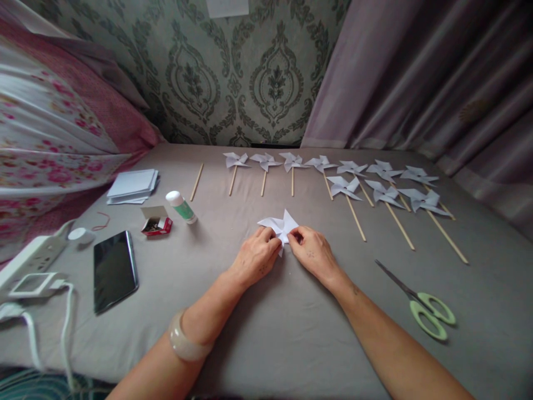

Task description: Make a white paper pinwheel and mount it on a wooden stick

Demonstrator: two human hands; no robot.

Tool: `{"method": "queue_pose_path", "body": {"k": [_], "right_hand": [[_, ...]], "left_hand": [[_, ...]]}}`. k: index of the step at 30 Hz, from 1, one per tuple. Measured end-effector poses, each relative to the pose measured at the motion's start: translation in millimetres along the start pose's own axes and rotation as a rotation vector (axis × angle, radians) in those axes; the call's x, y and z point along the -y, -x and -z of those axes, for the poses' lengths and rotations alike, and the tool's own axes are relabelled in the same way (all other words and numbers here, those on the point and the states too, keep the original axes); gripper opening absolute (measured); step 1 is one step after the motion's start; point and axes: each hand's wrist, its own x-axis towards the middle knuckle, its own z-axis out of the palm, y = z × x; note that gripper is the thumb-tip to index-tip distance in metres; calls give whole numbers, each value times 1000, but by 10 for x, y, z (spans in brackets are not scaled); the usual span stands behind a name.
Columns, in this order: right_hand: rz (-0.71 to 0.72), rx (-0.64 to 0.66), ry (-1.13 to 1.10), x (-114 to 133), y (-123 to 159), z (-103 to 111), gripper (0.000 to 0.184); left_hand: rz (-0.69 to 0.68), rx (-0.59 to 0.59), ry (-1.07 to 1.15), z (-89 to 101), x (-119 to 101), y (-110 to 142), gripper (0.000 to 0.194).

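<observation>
A white paper pinwheel [283, 223] without a visible stick is held just above the cloth in the middle. My left hand [259, 253] pinches its left and lower side, fingers closed. From the right, my right hand [311, 251] grips another blade between thumb and forefinger. The paper's lower part is partly hidden by my fingers. Beyond the hands, several finished pinwheels [293, 161] on wooden sticks lie in rows at the back and right. One bare wooden stick [197, 182] lies to their left.
Left of my hands are a glue stick [181, 207], an open small box of pins or tacks [157, 223], a stack of white paper [132, 186], a phone [115, 271] and a power strip [31, 261]. Green-handled scissors [422, 305] lie at the right. A patterned wall [233, 72] stands behind.
</observation>
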Motion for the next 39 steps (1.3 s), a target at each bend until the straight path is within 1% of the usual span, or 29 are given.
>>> {"method": "queue_pose_path", "body": {"k": [5,12,19,26,31,39], "right_hand": [[-9,0,6,16,5,-2,19],[-32,0,16,34,5,-4,19],[-42,10,12,32,8,-10,18],[-14,9,16,34,15,-1,16],[17,1,26,10,14,-29,18],[18,1,24,23,20,-25,17]], "left_hand": [[-10,-3,16,-18,5,3,24],[-15,55,-1,-1,-13,1,26],[-24,58,-12,-8,-11,9,27],[-27,66,-16,6,-26,12,26],[-20,67,-20,26,-43,4,25],[-26,72,-21,9,-32,1,25]]}}
